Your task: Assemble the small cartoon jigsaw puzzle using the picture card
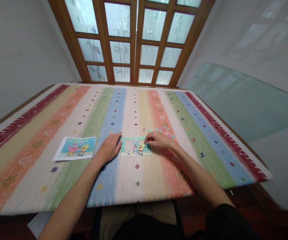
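The striped tablecloth [128, 180] is looking like matt woven cloth; the cartoon print [77, 148] is showing smooth paper.

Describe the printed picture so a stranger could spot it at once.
On the striped tablecloth, look left of the left hand. There lies the printed cartoon picture, white along one edge. Unlike the partly filled puzzle beside that hand, it is one whole sheet.

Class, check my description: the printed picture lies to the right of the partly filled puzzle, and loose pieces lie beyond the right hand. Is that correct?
Not quite: the head view shows the printed picture to the left of the partly filled puzzle. The rest stands: loose pieces lie beyond the right hand.
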`<state>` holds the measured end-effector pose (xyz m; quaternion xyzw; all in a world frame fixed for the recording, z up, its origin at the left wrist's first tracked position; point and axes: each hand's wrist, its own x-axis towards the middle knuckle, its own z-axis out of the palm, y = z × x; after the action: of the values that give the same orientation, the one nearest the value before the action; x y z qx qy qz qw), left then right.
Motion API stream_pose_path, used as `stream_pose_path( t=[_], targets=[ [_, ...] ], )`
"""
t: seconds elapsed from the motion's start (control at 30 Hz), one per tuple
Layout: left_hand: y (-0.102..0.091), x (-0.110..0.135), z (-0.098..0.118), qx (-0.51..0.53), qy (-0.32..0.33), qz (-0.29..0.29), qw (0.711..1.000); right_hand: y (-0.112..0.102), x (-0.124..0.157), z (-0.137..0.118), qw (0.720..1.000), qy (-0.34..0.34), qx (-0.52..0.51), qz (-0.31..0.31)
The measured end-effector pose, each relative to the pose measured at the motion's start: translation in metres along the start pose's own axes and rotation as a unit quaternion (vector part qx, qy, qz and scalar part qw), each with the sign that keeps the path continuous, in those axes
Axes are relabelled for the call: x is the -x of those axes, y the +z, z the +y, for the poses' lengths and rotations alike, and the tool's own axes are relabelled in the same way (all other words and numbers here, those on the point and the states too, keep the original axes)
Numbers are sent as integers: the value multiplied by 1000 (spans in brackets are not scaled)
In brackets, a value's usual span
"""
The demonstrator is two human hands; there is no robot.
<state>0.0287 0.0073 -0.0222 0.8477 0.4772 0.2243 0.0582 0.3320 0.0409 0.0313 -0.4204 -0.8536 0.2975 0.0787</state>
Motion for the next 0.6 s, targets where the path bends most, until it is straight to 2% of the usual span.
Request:
stream_pose_path(
  t=[0.3, 0.6],
  targets=[
    [0, 0, 0, 5, -1, -3, 1000, 1, 2, -7, 999, -14, 47, 19],
    [-1, 0, 1, 10, 1, -4, 1000, 10, 15, -1, 995, 7, 80, 57]
  ],
)
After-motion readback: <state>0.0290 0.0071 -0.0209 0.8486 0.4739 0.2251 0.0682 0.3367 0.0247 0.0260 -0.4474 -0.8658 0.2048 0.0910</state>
